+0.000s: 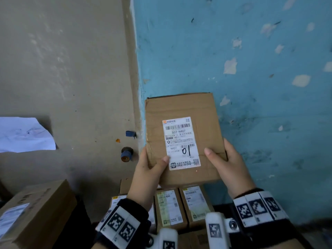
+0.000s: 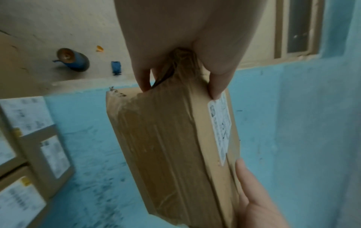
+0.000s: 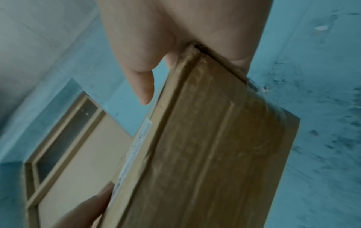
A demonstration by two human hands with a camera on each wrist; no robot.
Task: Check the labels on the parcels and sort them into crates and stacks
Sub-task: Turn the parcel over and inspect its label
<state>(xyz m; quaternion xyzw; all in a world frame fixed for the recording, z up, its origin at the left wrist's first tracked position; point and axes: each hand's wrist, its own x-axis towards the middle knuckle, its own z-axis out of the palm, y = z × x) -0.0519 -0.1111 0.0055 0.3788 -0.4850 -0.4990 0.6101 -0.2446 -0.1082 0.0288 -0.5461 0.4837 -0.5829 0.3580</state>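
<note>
While the head camera reads the white shipping label (image 1: 181, 143), printed "507-H407" with "01" penned by hand, the wrist views show only the taped side of the flat brown cardboard parcel (image 1: 183, 137). Left hand (image 1: 150, 169) and right hand (image 1: 228, 164) each clamp a lower corner, thumbs on its face, fingers behind, holding it up before a scuffed blue wall (image 1: 260, 69). Below lie smaller labelled cardboard boxes (image 1: 169, 207). A blue tape roll (image 1: 127, 154) sits on what appears to be a beige concrete floor (image 1: 71, 69).
</note>
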